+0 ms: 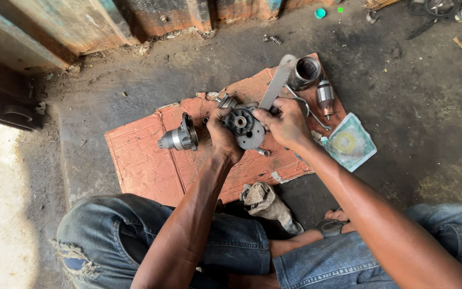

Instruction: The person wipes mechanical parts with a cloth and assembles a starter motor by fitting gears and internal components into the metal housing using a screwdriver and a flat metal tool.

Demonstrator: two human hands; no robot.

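Cardboard mat (pixel 145 160): left hand (pixel 221 134) grips round housing (pixel 244 128); right hand (pixel 287 124) clasps flat bar (pixel 277 83) angled up-right.

Round plate's (pixel 244 127) rim under fingers

Below you, the grimy concrete floor (pixel 402 128) carries a flattened reddish cardboard sheet (pixel 145 166) at frame centre. On the cardboard you see a metal nose housing (pixel 179 138) at left, a cylindrical motor casing (pixel 304 72) and an armature (pixel 325 97) at upper right. A clear plastic packet (pixel 351 142) overlaps its right edge, and a crumpled rag (pixel 267 203) lies just below.
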